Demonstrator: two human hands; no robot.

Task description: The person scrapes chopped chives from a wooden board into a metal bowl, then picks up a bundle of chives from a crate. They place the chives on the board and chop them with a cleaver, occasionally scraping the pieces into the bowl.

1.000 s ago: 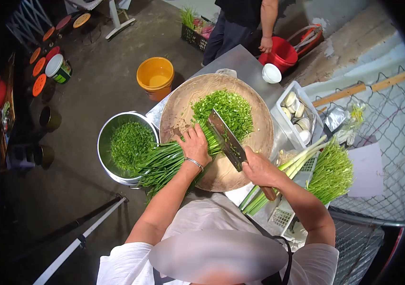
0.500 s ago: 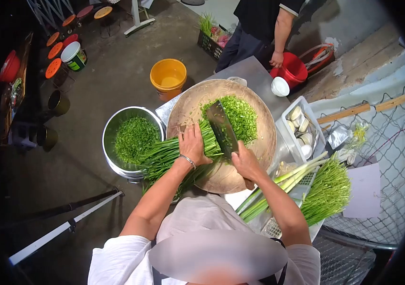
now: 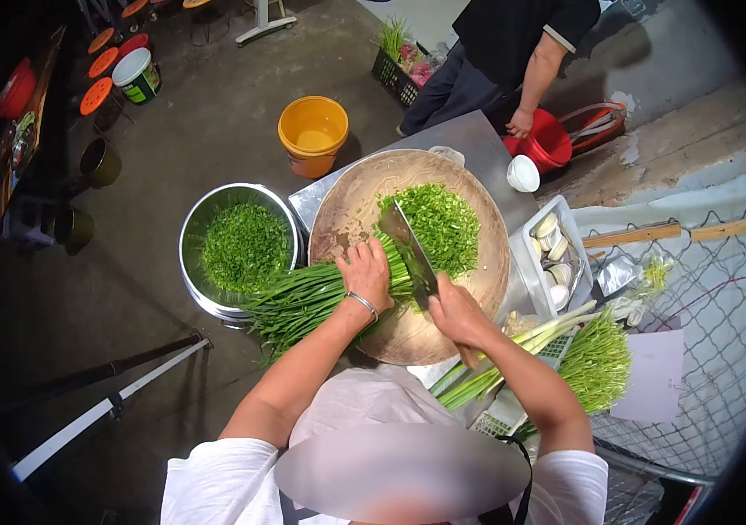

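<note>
A thick bunch of garlic chives [image 3: 298,302] lies across the left side of a round wooden chopping board [image 3: 364,184]. My left hand [image 3: 366,276] presses down on the bunch and grips it near its cut end, fingers curled. My right hand [image 3: 456,313] is closed round the handle of a cleaver [image 3: 411,254], whose blade stands beside the cut end, close to my left fingers. Chopped chives [image 3: 438,227] are heaped on the board past the blade. To the left, a steel pot [image 3: 187,262] holds finely chopped greens [image 3: 246,249].
An orange bucket [image 3: 311,162] stands behind the board. At right are a white tub of shells [image 3: 541,249], long leeks [image 3: 521,350] and another green bunch [image 3: 596,363]. A person [image 3: 513,52] in dark clothes stands beyond the table near a red bucket [image 3: 548,144].
The view has shifted slightly. My left hand has moved a little along the bunch, toward the right and nearer me. The cleaver's blade has turned and shows narrower.
</note>
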